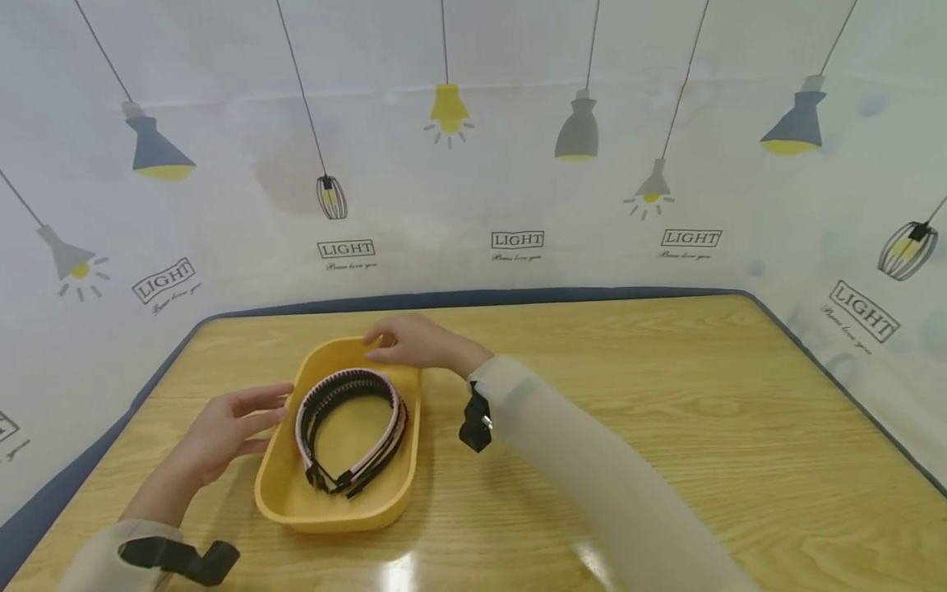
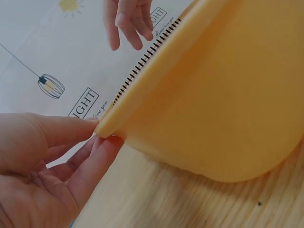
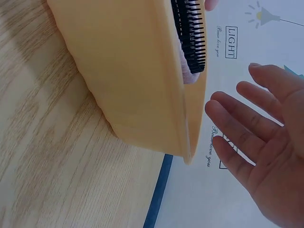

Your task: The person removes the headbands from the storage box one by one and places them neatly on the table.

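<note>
A yellow plastic tray with rounded corners rests on the wooden table. Inside it lie several headbands, nested together, black with a pale pink band and comb-like teeth. My left hand pinches the tray's left rim; in the left wrist view, the thumb lies over the edge and the fingers sit under it. Above the far right end of the tray hovers my right hand, its fingers relaxed and holding nothing. In the right wrist view, that hand is apart from the rim.
The wooden table extends well to the right of the tray. Behind it hangs a white backdrop printed with lamps and the word LIGHT. A dark blue border runs along the table's back edge. Black wrist cameras are strapped over both sleeves.
</note>
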Tool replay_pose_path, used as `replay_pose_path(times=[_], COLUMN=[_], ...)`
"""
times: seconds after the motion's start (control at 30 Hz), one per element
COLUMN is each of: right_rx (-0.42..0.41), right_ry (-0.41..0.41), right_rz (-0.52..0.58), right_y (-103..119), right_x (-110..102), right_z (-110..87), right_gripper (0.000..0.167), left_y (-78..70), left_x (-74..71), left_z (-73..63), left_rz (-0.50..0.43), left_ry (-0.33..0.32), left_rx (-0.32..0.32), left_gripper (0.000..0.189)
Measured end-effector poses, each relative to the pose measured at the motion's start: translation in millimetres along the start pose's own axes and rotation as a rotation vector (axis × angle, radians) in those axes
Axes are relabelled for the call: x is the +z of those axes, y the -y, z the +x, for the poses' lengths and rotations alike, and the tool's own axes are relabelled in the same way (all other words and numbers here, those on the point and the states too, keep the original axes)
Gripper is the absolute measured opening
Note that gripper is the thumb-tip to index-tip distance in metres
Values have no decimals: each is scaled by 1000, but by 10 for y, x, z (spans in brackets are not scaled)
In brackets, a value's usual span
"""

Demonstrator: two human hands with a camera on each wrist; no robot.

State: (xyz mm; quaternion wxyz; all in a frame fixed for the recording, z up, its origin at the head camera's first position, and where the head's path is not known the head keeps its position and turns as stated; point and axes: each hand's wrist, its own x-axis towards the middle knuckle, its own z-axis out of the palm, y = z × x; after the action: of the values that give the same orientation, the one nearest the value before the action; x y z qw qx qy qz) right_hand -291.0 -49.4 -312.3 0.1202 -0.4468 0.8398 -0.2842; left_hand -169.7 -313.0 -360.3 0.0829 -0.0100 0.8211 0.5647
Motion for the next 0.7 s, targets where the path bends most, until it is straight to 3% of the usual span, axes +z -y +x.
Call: replay_pose_path(times=[0.7], right_rx=[-4], right_ry=[187], right_rz=[-62], right_y=[116], right_x=[92], right_z=[354], right_gripper=[32], left_y=[-11], left_x=[-25], left_z=[7], left_rz=[-21], left_ry=[26], left_rx=[-23], left_gripper=[58])
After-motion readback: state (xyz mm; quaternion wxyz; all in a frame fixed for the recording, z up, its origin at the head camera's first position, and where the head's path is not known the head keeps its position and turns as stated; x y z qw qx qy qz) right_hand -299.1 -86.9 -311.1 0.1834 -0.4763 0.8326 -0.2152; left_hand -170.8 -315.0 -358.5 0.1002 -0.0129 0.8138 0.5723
